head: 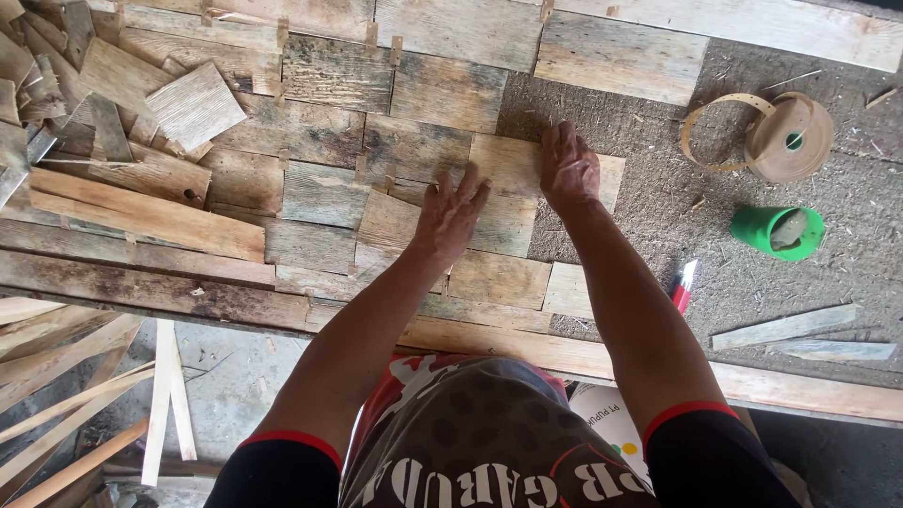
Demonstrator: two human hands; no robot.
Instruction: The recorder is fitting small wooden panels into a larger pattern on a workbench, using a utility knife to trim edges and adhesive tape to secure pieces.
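- Two hands of mine are down flat on the patchwork of weathered boards (pixel 320 132) laid over the rough fibre board (pixel 658 188) of the bench.
- My left hand (pixel 450 214) lies palm down with the fingers spread; it grips nothing, only presses on the pale short board (pixel 494 226) beneath it.
- My right hand (pixel 567 171) is also open and holds nothing; its fingers lie together, pointing away from me, on the light square plank (pixel 503 162) at the right edge of the patchwork.
- That plank sits in the row just above the board under my left hand, touching its neighbours on the left and below, with bare fibre board beyond it.
- Small tan strips (pixel 372 36) bridge many of the joints between boards farther up.
- To the right, well apart from my hands, a roll of tan edging tape (pixel 788 139) lies with a loose loop curling off it.
- Just below the roll a green cup (pixel 777 231) lies on its side.
- A red-handled tool (pixel 681 288) lies near my right forearm.
- At upper left a heap of loose wood offcuts (pixel 103 94) is piled on the boards.
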